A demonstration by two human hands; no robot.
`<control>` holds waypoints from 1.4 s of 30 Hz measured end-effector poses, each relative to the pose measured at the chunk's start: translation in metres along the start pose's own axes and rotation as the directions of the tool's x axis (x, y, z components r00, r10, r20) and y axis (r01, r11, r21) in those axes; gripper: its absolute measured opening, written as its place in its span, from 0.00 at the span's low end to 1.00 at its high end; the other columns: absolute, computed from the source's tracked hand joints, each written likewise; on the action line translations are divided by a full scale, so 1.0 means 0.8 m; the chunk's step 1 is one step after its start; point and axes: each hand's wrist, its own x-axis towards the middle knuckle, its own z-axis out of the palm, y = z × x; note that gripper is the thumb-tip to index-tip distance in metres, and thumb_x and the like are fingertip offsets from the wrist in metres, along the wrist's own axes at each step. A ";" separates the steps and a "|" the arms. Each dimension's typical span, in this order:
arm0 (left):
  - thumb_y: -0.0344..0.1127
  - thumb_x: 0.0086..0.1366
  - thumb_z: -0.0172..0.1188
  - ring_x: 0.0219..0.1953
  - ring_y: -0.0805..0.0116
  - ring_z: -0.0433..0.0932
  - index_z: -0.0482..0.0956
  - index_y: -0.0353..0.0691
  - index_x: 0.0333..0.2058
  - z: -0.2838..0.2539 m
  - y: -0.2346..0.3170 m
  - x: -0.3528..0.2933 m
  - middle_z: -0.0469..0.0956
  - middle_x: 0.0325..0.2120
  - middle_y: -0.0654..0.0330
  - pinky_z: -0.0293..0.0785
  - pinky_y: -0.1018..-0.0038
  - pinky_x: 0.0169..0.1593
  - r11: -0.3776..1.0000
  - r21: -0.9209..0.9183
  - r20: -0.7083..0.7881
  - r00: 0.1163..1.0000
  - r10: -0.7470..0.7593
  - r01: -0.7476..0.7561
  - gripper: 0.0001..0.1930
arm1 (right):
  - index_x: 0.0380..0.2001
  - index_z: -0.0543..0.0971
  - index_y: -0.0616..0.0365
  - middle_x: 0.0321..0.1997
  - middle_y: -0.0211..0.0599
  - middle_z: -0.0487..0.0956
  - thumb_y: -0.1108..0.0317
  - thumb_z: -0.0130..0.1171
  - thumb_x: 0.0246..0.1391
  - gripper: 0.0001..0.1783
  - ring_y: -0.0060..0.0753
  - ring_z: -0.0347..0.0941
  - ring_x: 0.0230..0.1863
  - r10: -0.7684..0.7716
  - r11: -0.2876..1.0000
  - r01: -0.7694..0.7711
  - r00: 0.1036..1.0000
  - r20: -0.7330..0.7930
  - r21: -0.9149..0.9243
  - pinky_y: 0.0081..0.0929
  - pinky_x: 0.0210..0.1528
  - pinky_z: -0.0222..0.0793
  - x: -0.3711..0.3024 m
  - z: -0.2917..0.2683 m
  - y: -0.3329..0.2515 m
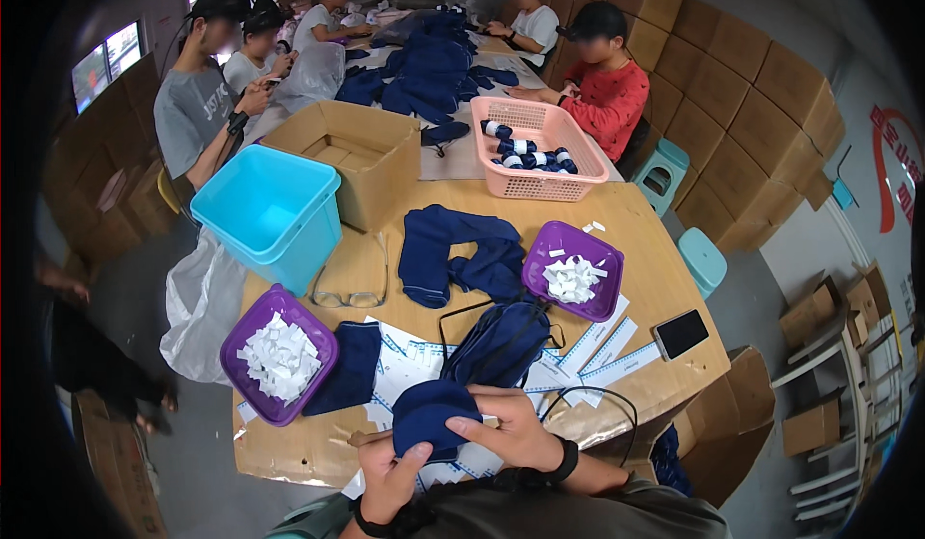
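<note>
Close to my body, a folded navy cloth piece point(434, 416) with a rounded top is held in both hands. My left hand point(387, 473) grips its lower left edge, thumb on the front. From the right, my right hand point(515, 430) closes on it, with the thumb pressed on its face. What the cloth is when unfolded cannot be made out. Beyond it lies a heap of navy cloth with black cords point(496, 344). A flat navy cloth piece point(345, 370) is by the left purple basket point(234, 364), which holds small white tags. Paper strips with blue markings point(400, 370) lie under and around my hands.
A second purple basket point(617, 284) of white tags, a phone point(680, 334), glasses point(349, 299) and more navy cloth point(453, 240) share the table. Farther back stand a blue bin point(313, 236), a cardboard box point(385, 187) and a pink basket point(549, 190) with banded navy bundles. Several people sit or stand around.
</note>
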 end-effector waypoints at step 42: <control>0.29 0.61 0.67 0.33 0.75 0.80 0.83 0.31 0.38 -0.017 0.004 -0.115 0.85 0.33 0.57 0.74 0.79 0.39 0.989 0.058 -0.200 0.969 0.143 -0.134 0.09 | 0.18 0.78 0.69 0.17 0.34 0.75 0.60 0.73 0.45 0.21 0.21 0.65 0.20 0.014 0.998 -0.003 0.984 -0.178 0.060 0.21 0.24 0.57 -0.064 0.079 -0.007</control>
